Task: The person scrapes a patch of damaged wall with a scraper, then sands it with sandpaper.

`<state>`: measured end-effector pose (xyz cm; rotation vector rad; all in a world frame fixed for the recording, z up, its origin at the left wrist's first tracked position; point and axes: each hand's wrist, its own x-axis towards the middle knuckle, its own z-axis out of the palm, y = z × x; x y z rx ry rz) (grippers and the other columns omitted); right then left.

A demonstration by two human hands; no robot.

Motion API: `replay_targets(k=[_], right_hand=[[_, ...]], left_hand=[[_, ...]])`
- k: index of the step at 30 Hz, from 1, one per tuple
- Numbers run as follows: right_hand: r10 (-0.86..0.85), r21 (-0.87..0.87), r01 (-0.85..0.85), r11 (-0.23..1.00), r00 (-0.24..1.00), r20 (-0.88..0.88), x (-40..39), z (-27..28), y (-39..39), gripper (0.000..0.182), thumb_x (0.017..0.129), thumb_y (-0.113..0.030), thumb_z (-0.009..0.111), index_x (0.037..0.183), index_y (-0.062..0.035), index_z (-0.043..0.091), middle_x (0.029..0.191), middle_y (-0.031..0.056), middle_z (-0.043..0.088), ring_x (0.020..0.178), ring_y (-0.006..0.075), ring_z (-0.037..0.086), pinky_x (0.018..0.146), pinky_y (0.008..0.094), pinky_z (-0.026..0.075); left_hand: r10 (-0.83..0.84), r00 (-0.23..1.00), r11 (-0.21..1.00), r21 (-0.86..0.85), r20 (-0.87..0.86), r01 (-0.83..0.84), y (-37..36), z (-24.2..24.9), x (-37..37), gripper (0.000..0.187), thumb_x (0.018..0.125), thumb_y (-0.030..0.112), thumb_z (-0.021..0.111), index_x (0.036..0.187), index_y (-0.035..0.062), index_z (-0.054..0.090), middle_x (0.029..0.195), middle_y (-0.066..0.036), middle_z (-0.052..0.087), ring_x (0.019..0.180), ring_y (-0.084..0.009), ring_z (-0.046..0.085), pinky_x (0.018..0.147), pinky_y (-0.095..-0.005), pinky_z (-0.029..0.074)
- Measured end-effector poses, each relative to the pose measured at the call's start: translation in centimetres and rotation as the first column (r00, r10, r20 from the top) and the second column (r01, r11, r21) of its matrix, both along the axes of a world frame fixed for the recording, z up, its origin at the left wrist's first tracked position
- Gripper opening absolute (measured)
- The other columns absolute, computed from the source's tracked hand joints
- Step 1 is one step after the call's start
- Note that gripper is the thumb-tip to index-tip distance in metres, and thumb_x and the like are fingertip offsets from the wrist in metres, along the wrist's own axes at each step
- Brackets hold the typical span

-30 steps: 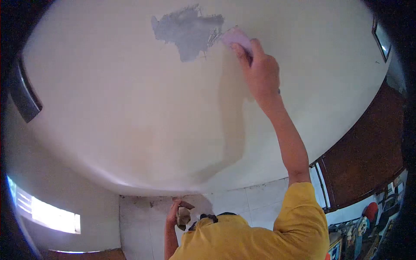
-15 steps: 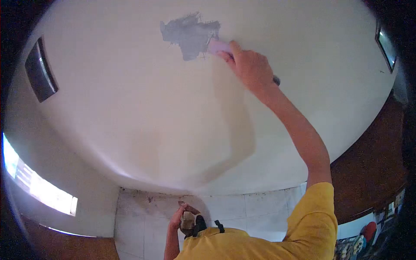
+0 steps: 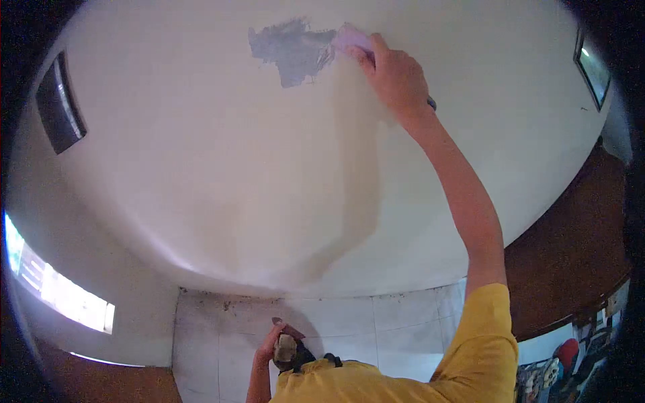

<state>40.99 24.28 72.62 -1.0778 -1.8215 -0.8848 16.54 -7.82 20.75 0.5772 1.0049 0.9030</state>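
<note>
High on the pale wall [image 3: 222, 154], a grey patch of filler [image 3: 289, 52] with ragged edges is spread. My right hand [image 3: 400, 80] is closed around a putty knife [image 3: 351, 39], whose pinkish blade lies at the patch's upper right edge. The dark end of its handle shows below my palm. Low down in front of my body, my left hand [image 3: 267, 348] is closed on a brown, flat-edged piece [image 3: 292, 331]; I cannot tell what it is. A beige, rounded thing [image 3: 285, 350] sits right beside those fingers, partly overlapped by dark material.
Dark framed panels hang on the wall at the left [image 3: 60, 104] and right [image 3: 592, 70]. Pale tiles [image 3: 349, 326] run below the wall. A bright window opening [image 3: 67, 295] is at lower left. Brown surfaces and assorted items, one red [image 3: 568, 352], lie at lower right.
My right hand has moved up and slightly right with the putty knife, from the patch's lower right side to its upper right edge. My left hand keeps its hold; the view has shifted slightly.
</note>
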Motion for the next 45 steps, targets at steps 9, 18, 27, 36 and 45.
replay_targets(k=[9, 18, 27, 36, 45], right_hand=[[-0.037, -0.025, 0.036, 0.999, 0.998, -0.042, -1.4, -2.0, -0.3, 0.039, 0.092, -0.045, 0.050, 0.097, -0.0067, 0.050, 0.060, 0.0164, 0.060, 0.056, 0.0364, 0.061, 0.050, 0.0468, 0.050], [-0.048, 0.004, 0.048, 0.999, 0.997, 0.054, -1.0, -2.1, -0.8, 0.038, 0.093, -0.046, 0.048, 0.094, -0.0078, 0.049, 0.057, 0.0150, 0.060, 0.053, 0.0343, 0.062, 0.047, 0.0460, 0.050], [-0.030, -0.037, 0.033, 0.999, 0.997, 0.078, -1.5, -1.6, -0.6, 0.036, 0.092, -0.045, 0.051, 0.093, -0.0092, 0.050, 0.056, 0.0135, 0.060, 0.052, 0.0334, 0.062, 0.046, 0.0446, 0.050], [-0.081, 0.011, 0.081, 0.997, 0.995, 0.059, -1.7, -2.8, -1.0, 0.036, 0.092, -0.043, 0.054, 0.088, -0.0074, 0.049, 0.051, 0.0110, 0.054, 0.048, 0.0310, 0.058, 0.045, 0.0406, 0.046], [-0.030, 0.019, 0.029, 0.999, 0.998, 0.062, -1.4, -2.4, -0.6, 0.035, 0.092, -0.044, 0.051, 0.091, -0.0087, 0.047, 0.053, 0.0123, 0.058, 0.049, 0.0324, 0.061, 0.043, 0.0437, 0.049]], left_hand=[[-0.158, 0.983, 0.979, 0.115, -0.099, 0.169, 5.2, 3.0, -5.7, 0.054, 0.098, 0.043, 0.036, 0.091, 0.0002, 0.067, 0.088, -0.012, 0.069, 0.079, -0.0181, 0.064, 0.073, -0.0333, 0.052], [-0.243, 0.947, 0.961, 0.081, -0.209, 0.264, 8.3, 4.7, -8.9, 0.056, 0.097, 0.042, 0.034, 0.090, -0.0012, 0.069, 0.088, -0.012, 0.069, 0.078, -0.0186, 0.064, 0.074, -0.0321, 0.051], [-0.183, 0.939, 0.902, 0.330, -0.293, 0.279, 9.8, 5.7, -8.4, 0.056, 0.098, 0.043, 0.033, 0.089, -0.0010, 0.067, 0.090, -0.015, 0.069, 0.083, -0.0233, 0.064, 0.081, -0.0345, 0.050], [-0.203, 0.957, 0.970, 0.088, -0.209, 0.225, 10.5, 7.2, -7.9, 0.055, 0.098, 0.040, 0.034, 0.088, -0.0018, 0.068, 0.092, -0.015, 0.069, 0.086, -0.0238, 0.064, 0.084, -0.0351, 0.048], [-0.256, 0.931, 0.896, 0.299, -0.261, 0.330, 12.3, 3.5, -8.2, 0.056, 0.097, 0.043, 0.035, 0.088, -0.0008, 0.069, 0.089, -0.013, 0.070, 0.086, -0.0219, 0.064, 0.084, -0.0339, 0.047]])
